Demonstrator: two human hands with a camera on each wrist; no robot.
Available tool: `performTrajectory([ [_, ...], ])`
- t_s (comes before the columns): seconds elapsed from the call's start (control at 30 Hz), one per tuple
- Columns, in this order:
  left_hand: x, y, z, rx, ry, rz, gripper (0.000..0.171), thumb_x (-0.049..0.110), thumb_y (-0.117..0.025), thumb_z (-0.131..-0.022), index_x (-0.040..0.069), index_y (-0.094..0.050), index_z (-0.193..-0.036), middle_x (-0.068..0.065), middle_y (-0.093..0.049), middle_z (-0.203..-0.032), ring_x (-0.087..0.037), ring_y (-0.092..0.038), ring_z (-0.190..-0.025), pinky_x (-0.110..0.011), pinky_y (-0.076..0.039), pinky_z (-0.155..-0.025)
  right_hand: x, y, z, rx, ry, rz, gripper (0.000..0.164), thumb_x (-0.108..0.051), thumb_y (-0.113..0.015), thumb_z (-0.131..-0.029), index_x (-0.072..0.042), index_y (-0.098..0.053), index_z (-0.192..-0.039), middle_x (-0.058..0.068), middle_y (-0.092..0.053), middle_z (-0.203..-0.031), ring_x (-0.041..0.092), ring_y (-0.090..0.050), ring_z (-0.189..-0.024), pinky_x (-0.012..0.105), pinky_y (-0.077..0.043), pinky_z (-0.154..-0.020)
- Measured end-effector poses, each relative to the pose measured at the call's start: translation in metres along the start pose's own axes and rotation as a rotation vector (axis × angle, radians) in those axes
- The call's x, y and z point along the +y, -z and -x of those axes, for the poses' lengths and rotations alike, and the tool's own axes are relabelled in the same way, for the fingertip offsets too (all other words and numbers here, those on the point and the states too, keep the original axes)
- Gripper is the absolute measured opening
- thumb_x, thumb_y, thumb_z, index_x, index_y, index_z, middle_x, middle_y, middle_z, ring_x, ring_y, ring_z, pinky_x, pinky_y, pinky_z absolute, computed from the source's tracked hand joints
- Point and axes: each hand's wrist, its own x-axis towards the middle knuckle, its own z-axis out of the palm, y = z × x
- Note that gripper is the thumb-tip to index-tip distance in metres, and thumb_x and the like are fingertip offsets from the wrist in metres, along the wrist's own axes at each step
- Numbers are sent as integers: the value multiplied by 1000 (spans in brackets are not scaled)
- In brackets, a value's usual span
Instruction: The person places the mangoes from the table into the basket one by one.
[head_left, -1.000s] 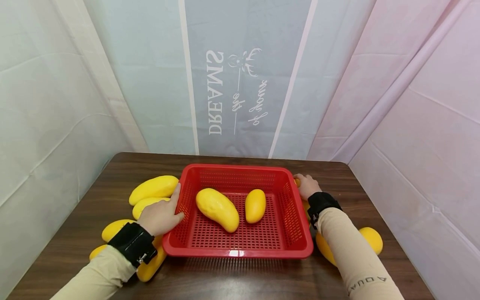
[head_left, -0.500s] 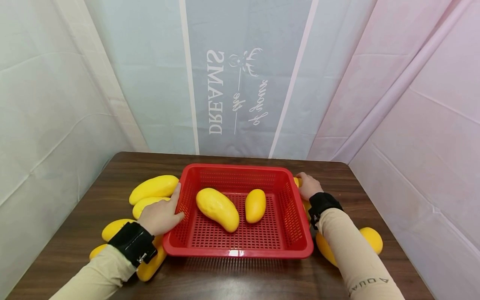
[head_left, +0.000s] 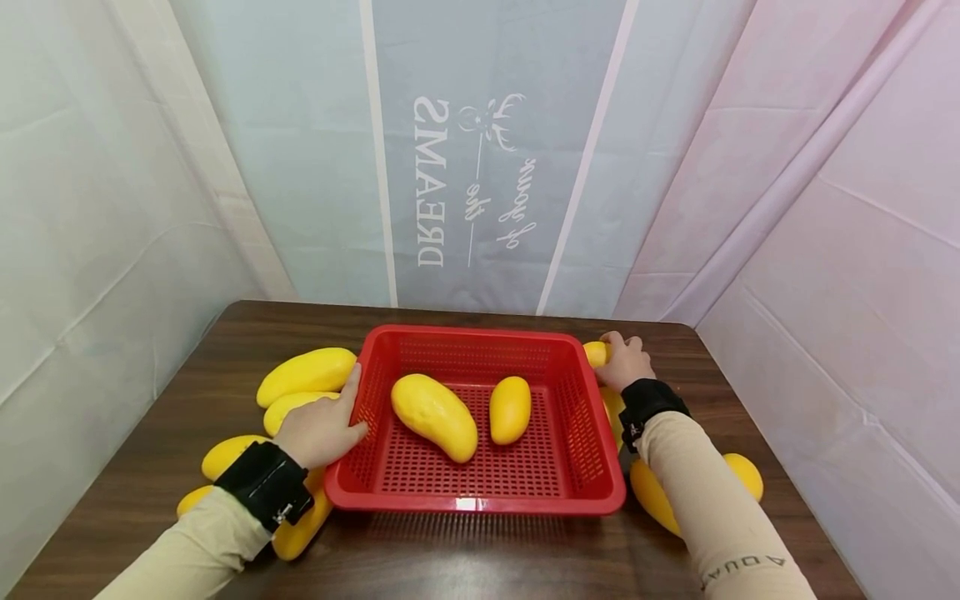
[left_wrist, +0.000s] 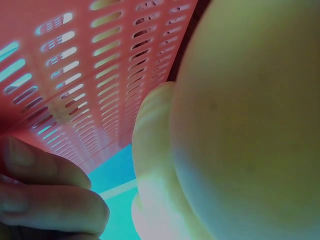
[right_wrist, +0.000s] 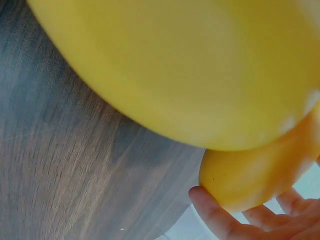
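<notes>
A red plastic basket [head_left: 468,505] with slotted walls holds a large yellow mango [head_left: 435,417] and a smaller mango [head_left: 510,410]. My left hand [head_left: 318,429] grips the basket's left rim, index finger laid along it and thumb over the edge. In the left wrist view, curled fingers [left_wrist: 55,205] show beside the outer wall. Beyond the basket's right wall, my right hand [head_left: 625,362] grips a mango [head_left: 597,354], its fingers around the end. The right wrist view has this held mango [right_wrist: 240,180] behind a nearer mango [right_wrist: 175,65] that fills the upper part.
Several mangoes lie left of the basket, among them a long mango [head_left: 306,375] and one partly under the left wrist [head_left: 300,529]. To the right, another mango [head_left: 652,496] and a rounder one [head_left: 744,475] flank my forearm. A printed curtain [head_left: 487,167] hangs behind the dark wooden table [head_left: 480,558].
My right hand has shifted slightly right and away from the basket wall, and more of the mango in it shows. The left hand and the basket have stayed in place.
</notes>
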Motion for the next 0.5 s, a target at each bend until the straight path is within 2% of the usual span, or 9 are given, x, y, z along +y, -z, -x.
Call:
performTrajectory([
  [0.23,2,2,2,-11,12,9,91,31,-61,-94,6,-3,-159,-2,-56,-69,-16,-55,-54,-30,-40,-52,-4,3,3,10,-19,11,65,-32,-65,-87,-4,-36,-138,37,-39,-130,56,-45,-110,59,-46,-86],
  [0.5,3,3,2,-22,12,11,91,32,-60,-94,6,-2,-159,-2,-57,-69,-15,-56,-55,-30,-41,-53,-3,7,0,62,-54,-10,74,-41,-63,-86,-5,-33,-143,32,-47,-126,49,-48,-107,55,-46,-82],
])
